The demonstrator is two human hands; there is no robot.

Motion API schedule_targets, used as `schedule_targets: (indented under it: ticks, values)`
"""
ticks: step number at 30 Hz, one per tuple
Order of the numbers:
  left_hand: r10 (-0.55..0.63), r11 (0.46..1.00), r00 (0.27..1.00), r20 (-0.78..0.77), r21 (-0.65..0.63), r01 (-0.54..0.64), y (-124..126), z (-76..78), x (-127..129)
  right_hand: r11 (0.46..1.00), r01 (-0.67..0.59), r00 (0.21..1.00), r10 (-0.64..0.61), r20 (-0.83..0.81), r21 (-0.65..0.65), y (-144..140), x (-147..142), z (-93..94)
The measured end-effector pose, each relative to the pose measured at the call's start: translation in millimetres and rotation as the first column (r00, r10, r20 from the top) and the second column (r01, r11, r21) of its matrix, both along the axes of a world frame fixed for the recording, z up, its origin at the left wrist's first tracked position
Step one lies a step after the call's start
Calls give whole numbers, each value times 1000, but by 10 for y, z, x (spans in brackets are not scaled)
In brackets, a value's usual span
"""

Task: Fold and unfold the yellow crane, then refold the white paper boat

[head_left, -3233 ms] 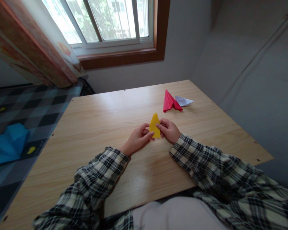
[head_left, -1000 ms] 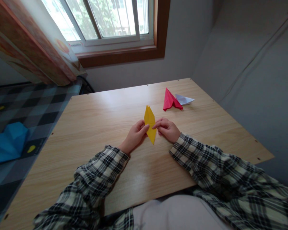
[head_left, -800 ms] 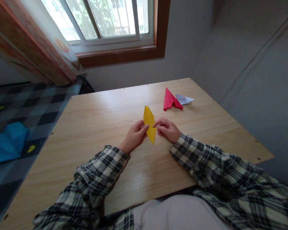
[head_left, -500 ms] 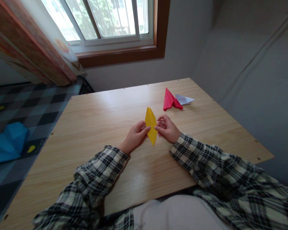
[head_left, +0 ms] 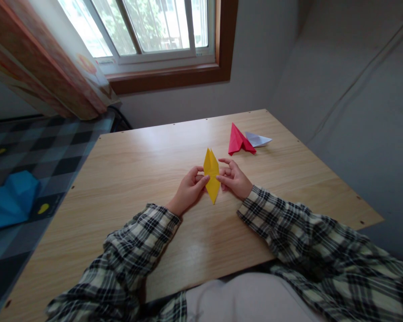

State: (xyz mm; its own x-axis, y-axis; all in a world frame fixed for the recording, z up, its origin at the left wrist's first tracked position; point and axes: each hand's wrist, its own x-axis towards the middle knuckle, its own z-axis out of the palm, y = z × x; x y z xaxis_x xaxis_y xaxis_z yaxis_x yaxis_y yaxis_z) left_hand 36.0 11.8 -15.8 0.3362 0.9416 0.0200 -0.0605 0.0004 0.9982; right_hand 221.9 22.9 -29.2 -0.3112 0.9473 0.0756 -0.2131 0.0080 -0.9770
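Observation:
Between my two hands a folded piece of yellow origami paper is held up just above the table. Long and diamond-shaped, it has one point at the bottom and a split top with separate tips. My left hand pinches its left edge, thumb in front and fingers behind. On the opposite edge, my right hand grips the paper with the thumb in front, while the index finger is raised away from it. The fingertips behind the paper are partly hidden.
Toward the back right of the wooden table lie a red folded paper and a white folded paper, touching or nearly so. A blue folded paper rests on the checked cloth at the left.
The top of the yellow paper has opened slightly, its tips now farther apart and a crease showing across the middle. My right index finger has lifted a little. The other papers have not moved.

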Motion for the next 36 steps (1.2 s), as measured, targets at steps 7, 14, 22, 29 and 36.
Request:
schedule_targets:
  ticks: [7, 14, 22, 29, 36]
  values:
    - [-9, 1000, 999, 32, 1, 9, -18, 32, 9, 998, 16, 999, -19, -44, -58, 29, -6, 11]
    - [163, 976, 983, -89, 159, -147, -15, 1, 30, 1000, 6, 997, -8, -71, -21, 24, -28, -20]
    - [128, 965, 973, -194, 252, -77, 4, 42, 16, 995, -72, 997, 70, 26, 66, -45, -38, 21]
    - [85, 976, 975, -207, 213, -40, 14, 56, -1, 990, -67, 995, 57, 84, 124, -52, -24, 33]
    - [81, 978, 971, -223, 208, -34, -3, 53, 16, 961, 134, 980, -165, 111, 242, -40, -32, 18]
